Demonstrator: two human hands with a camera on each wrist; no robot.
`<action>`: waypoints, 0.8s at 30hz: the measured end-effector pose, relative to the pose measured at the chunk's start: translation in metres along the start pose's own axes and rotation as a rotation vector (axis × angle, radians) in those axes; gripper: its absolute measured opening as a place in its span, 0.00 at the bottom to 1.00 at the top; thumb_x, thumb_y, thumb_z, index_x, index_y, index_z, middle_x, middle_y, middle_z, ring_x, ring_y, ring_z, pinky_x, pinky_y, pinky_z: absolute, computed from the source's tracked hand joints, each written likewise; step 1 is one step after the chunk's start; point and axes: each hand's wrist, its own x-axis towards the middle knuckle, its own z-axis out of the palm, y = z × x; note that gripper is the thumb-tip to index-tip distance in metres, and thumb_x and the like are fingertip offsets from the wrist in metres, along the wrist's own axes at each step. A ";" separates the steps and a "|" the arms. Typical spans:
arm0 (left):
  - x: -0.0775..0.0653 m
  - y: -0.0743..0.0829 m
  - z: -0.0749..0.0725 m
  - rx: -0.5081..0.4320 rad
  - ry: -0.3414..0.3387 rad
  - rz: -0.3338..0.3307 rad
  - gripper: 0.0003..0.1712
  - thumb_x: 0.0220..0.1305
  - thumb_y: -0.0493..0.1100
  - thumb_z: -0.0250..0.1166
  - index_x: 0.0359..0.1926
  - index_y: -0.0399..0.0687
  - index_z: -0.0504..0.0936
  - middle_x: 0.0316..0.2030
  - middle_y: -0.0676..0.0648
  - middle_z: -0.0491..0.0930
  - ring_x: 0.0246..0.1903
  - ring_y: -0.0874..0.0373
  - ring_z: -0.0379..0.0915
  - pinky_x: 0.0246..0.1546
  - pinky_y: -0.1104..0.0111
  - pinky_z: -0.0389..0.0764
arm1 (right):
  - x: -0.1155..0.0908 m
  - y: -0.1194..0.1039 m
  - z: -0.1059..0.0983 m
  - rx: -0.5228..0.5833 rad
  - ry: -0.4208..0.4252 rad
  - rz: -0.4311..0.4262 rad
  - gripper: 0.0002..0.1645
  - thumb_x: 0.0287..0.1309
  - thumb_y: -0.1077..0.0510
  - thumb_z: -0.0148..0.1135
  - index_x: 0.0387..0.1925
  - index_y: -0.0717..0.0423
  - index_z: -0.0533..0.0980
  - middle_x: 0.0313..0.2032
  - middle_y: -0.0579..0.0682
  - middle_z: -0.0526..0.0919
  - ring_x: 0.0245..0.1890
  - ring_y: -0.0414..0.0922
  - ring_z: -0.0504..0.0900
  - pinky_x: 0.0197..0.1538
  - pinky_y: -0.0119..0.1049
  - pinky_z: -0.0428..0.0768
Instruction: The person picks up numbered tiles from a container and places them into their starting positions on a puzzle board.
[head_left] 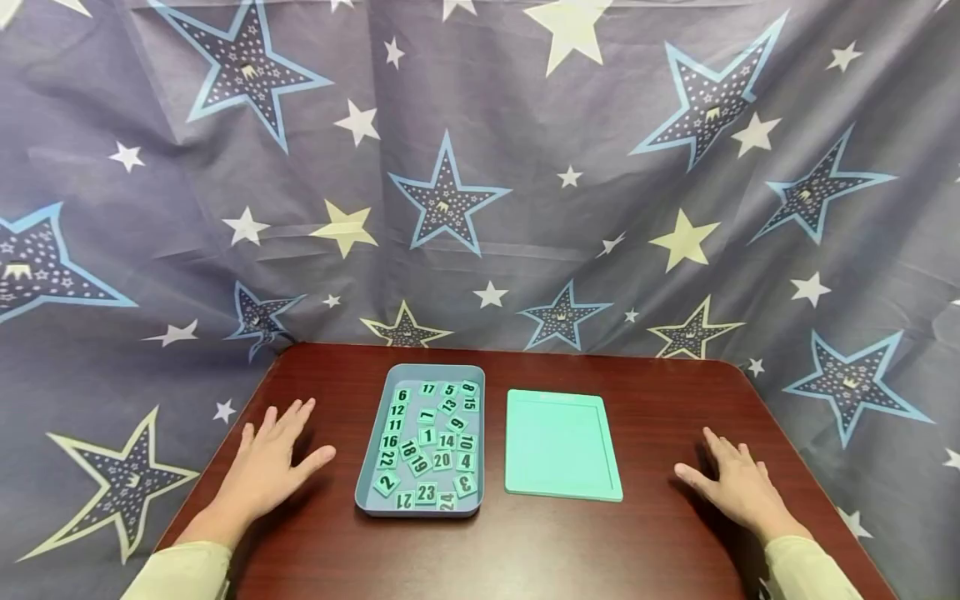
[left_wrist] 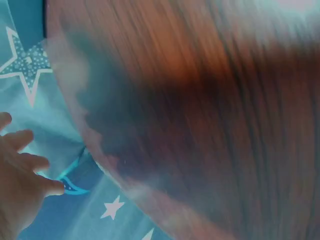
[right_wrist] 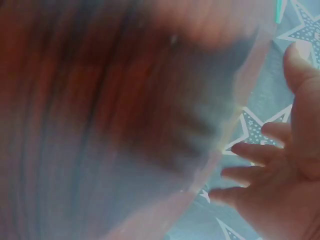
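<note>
In the head view a blue-grey tray [head_left: 365,497] lies left of the table's middle, with several loose green number tiles [head_left: 426,492] scattered in it. To its right lies a flat mint-green square frame board [head_left: 562,446] with a raised rim and no tiles on it. My left hand [head_left: 270,467] is spread with straight fingers to the left of the tray, holding nothing. Over the right side of the table my right hand [head_left: 738,487] has its fingers extended, apart from the board and holding nothing. Both wrist views show fingers spread over bare wood.
The dark red-brown wooden table [head_left: 562,550] has rounded far corners. Behind it and on both sides hangs a grey curtain [head_left: 525,108] printed with stars, close to the table's edges.
</note>
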 end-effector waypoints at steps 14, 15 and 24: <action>-0.020 0.044 0.007 -0.249 0.005 0.041 0.48 0.72 0.63 0.69 0.83 0.49 0.63 0.67 0.34 0.81 0.69 0.32 0.75 0.68 0.35 0.74 | 0.001 -0.025 -0.002 0.148 0.164 -0.077 0.37 0.74 0.42 0.66 0.68 0.68 0.74 0.61 0.71 0.84 0.55 0.69 0.87 0.55 0.66 0.82; -0.022 0.047 0.006 -0.262 0.003 0.047 0.48 0.72 0.62 0.70 0.83 0.48 0.63 0.66 0.33 0.82 0.69 0.33 0.76 0.68 0.36 0.74 | 0.002 -0.028 -0.001 0.160 0.166 -0.082 0.37 0.74 0.42 0.66 0.68 0.68 0.74 0.60 0.71 0.84 0.54 0.68 0.87 0.55 0.66 0.82; -0.038 0.072 0.007 -0.284 -0.044 0.052 0.48 0.71 0.58 0.73 0.82 0.46 0.65 0.63 0.36 0.85 0.66 0.38 0.80 0.66 0.39 0.78 | 0.002 -0.066 -0.003 0.273 0.152 -0.142 0.35 0.75 0.43 0.66 0.70 0.64 0.74 0.56 0.68 0.88 0.53 0.64 0.90 0.54 0.61 0.86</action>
